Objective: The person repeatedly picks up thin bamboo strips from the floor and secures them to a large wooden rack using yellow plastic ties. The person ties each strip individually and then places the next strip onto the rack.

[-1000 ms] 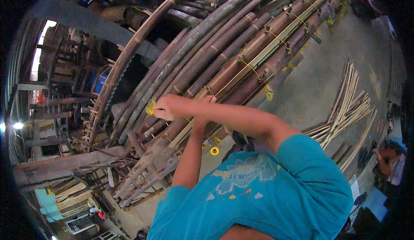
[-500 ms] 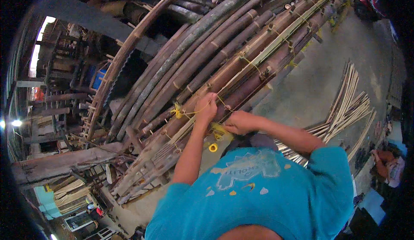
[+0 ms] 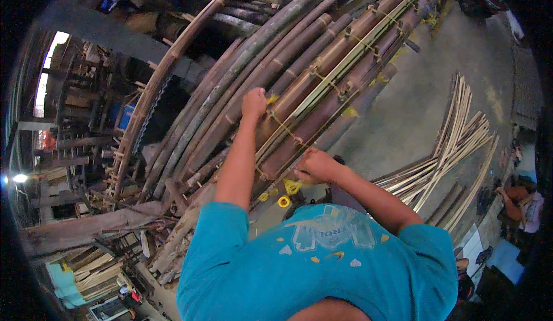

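Observation:
My left hand (image 3: 254, 103) is closed in a fist over the far side of the lashed poles, with yellow cord at its knuckles. Closed too, my right hand (image 3: 318, 165) is at the near side of the poles, its fingertips partly hidden. A thin yellow cord (image 3: 286, 129) crosses the poles between my hands. Under it lie brown bamboo poles (image 3: 322, 113) with pale green split strips (image 3: 334, 74) along the gap, tied at intervals. A loose tangle of yellow cord (image 3: 293, 187) hangs below my right hand, beside a yellow ring-shaped roll (image 3: 284, 201).
Long curved poles (image 3: 242, 61) lie side by side beyond the work. A pile of thin split sticks (image 3: 443, 159) is spread on the grey floor (image 3: 397, 113) at right. A thick wooden beam (image 3: 92, 223) runs at left, near a stack of short slats (image 3: 95, 272).
My left hand has moved up and left, away from the right, drawing the cord outward. My right hand has shifted slightly right and down. The whole view has shifted somewhat.

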The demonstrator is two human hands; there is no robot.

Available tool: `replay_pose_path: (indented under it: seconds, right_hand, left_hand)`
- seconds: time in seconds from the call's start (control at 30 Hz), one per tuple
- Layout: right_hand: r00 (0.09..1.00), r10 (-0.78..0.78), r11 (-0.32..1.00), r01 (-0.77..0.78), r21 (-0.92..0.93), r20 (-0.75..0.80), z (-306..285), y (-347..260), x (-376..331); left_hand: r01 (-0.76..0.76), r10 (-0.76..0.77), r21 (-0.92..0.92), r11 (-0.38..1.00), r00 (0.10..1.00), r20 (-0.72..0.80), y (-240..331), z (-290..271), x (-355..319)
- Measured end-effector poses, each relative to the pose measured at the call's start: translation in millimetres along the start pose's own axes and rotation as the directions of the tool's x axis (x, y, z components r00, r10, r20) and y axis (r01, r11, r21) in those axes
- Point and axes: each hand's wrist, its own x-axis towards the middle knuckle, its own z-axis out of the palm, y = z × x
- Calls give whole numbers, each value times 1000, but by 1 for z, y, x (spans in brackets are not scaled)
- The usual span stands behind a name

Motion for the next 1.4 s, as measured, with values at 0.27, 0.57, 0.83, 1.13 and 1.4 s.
replay_pose_path:
  seconds: [0.27,0.57,0.83,1.13,1.4]
  right_hand:
    - [955,290,446,-198,873,69,80,-86,14]
    - [608,643,561,40,827,-465,63,-178,137]
    - [969,247,921,-232,-312,10,45,-108,220]
    - [976,-116,873,13,487,183,26,-101,75]
    - [998,-58,975,59,214,-9,93,-72,35]
  left_hand:
    - [143,-176,277,950,980,97,-51,-92,-174]
    - [158,-135,227,961,984,-114,10,-70,-248]
    - [5,4,-382,924,1000,23,-104,-20,-218]
    - [202,-196,-133,970,979,55,-81,-35,-236]
    - [46,-151,-557,830,978,-144,-18,-106,-153]
